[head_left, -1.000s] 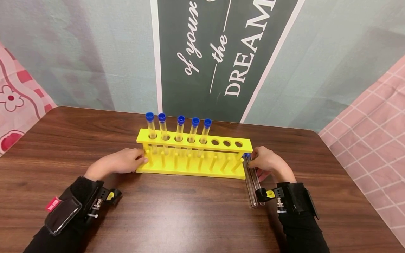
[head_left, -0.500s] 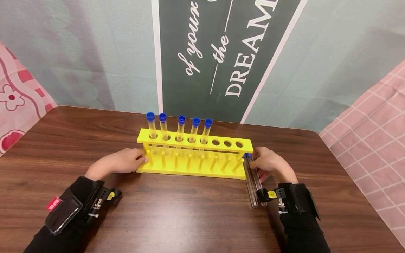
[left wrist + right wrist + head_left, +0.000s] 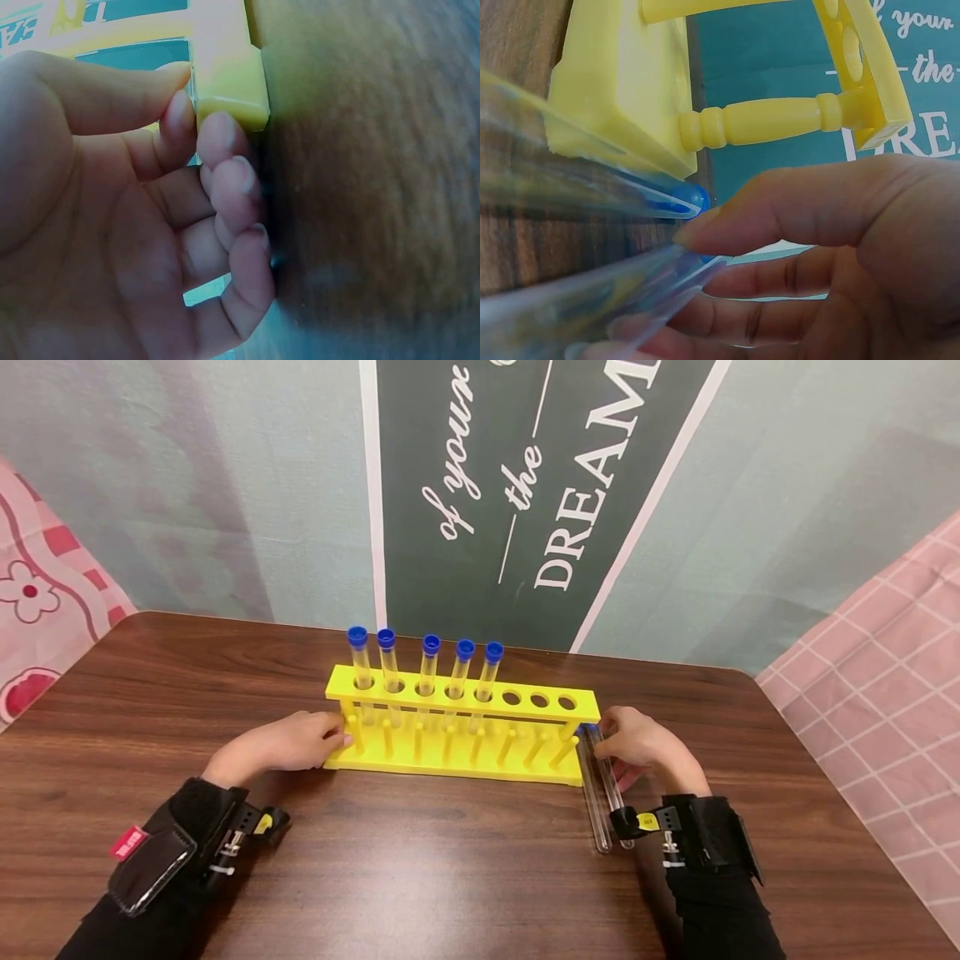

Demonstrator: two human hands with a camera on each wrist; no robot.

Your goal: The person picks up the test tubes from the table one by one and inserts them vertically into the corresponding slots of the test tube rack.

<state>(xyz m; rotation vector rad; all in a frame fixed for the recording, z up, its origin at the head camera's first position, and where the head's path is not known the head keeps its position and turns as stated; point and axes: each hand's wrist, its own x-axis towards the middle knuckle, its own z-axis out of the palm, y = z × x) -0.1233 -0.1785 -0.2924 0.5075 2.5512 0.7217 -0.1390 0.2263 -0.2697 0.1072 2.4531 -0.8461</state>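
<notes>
The yellow test tube rack (image 3: 432, 757) stands upright on the table. Several clear test tubes (image 3: 427, 672) with blue caps sit in its left and middle holes; the three rightmost holes hold none. At the rack's left end, my left hand (image 3: 300, 742) pinches the base between thumb and index finger, as the left wrist view shows. Beside the right end, two capped tubes lie on the wood, caps pointing away. My right hand (image 3: 637, 739) grips the outer tube (image 3: 622, 289) near its cap, thumb on top. The inner tube (image 3: 595, 802) lies untouched against the rack's corner.
The brown wooden table (image 3: 420, 877) reaches a fabric backdrop (image 3: 300, 502) with printed lettering just behind the rack. Pink patterned cloth (image 3: 892, 693) hangs at the sides. Black wrist mounts (image 3: 705, 831) sit on both forearms.
The outer tube has shifted slightly right with my right hand, widening the gap from the inner tube. The left hand and the rack stay put.
</notes>
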